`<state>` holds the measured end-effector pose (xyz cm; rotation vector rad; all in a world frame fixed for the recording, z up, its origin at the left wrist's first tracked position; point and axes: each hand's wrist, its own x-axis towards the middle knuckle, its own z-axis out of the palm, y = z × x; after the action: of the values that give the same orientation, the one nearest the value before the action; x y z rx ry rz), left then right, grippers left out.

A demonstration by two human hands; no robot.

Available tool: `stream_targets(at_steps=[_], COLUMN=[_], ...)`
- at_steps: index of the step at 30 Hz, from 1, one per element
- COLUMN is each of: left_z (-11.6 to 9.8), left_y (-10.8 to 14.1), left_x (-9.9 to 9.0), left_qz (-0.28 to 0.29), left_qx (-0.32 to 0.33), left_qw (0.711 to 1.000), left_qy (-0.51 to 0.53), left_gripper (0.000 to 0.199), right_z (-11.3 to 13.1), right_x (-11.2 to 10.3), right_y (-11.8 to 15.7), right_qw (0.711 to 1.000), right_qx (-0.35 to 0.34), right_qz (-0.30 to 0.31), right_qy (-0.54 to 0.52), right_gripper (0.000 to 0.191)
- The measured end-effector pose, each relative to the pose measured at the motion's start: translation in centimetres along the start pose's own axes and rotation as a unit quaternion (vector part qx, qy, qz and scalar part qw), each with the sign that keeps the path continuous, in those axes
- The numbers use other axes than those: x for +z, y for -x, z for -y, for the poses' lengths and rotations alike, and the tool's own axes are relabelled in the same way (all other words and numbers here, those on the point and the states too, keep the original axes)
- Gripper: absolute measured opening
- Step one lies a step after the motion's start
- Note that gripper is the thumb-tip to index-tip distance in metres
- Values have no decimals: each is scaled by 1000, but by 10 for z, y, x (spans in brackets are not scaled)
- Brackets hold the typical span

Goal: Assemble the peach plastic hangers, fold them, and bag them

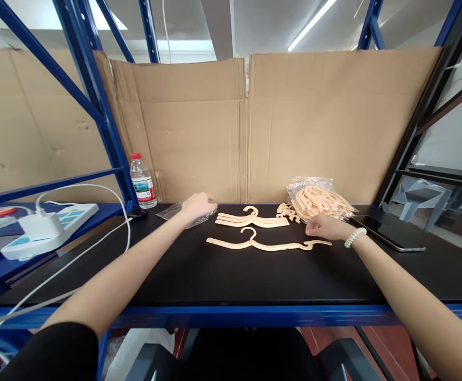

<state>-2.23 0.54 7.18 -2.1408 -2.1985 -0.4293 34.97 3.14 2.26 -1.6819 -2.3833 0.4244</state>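
My left hand (199,205) is at the back of the table, its fingers curled down on a clear plastic bag (169,211) that lies flat. To the right of it rest several stacked light-wood hangers (268,223). In front of the stack lies a single hanger (231,244), with a loose hook piece (314,244) touching its right end. My right hand (328,226) is low over the table just behind that hook, fingers bent inward; whatever they may hold is hidden. Behind it sits an open clear bag full of wooden hanger parts (320,201), with loose hooks (288,211) beside it.
A phone (389,233) lies to the right of my right hand. At the back left stand a water bottle (143,182) and a small black object (137,213). A white power strip (52,233) with cables is at far left. Cardboard panels (199,132) wall the back.
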Motion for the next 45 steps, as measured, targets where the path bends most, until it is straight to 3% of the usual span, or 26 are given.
stream_targets(at_steps=[4,7,10,14,20,25,32,45], left_z=[36,47,37,13,4,17,21,22], left_y=[-42,-42,-18,24,54,51,50,51], left_x=[-29,-31,-20,-4,14,24,20,19], left_qz=[-3,-11,-20,-15,80,67,65,41], left_qx=[-87,-87,-31,164,305,357,372,392], left_qw=[995,995,998,982,948,931,926,918], left_qy=[-38,-52,-57,-94,-36,25,29,-39], left_gripper=[33,34,37,31,23,25,24,24], right_z=[3,5,8,13,16,14,16,16], right_x=[1,-1,-4,-8,-11,-13,-10,-1], right_y=[3,7,10,16,20,21,21,12], right_qw=[1000,998,996,995,989,985,987,993], right_qx=[-24,-31,-39,-63,-97,-111,-116,-108], right_qz=[18,49,69,67,108,124,107,14], right_qy=[-1,-32,-51,-34,-43,-40,-41,50], right_gripper=[19,24,34,45,35,34,31,23])
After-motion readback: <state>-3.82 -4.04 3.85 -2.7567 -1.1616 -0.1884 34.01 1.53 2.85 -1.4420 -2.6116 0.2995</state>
